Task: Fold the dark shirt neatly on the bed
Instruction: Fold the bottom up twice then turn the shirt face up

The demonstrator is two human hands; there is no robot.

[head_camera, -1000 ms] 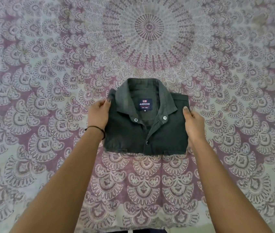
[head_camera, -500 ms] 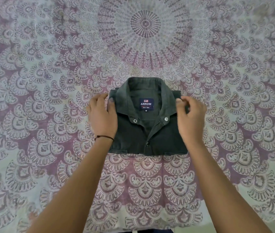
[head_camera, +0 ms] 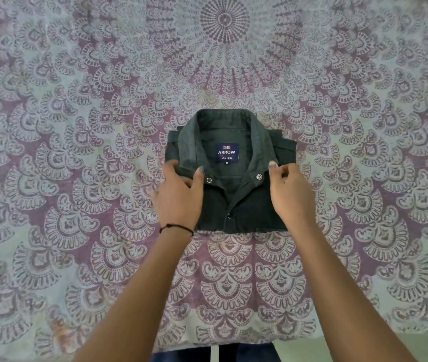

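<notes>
Bedspread [head_camera: 77, 126]: spread flat, printed with a purple mandala.
Dark shirt [head_camera: 249, 212]: folded into a rectangle, laid front up at the bedspread's middle.
Left hand [head_camera: 179, 194]: the left collar wing is pinched between thumb and fingers.
Right hand [head_camera: 290, 194]: the right collar tip is pinched likewise.
Neck label [head_camera: 227, 152]: seen inside the collar.

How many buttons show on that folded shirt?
3. The left snap sits at one collar tip, the right snap at the other, a dark button lower on the placket. Folds may hide more.
</notes>
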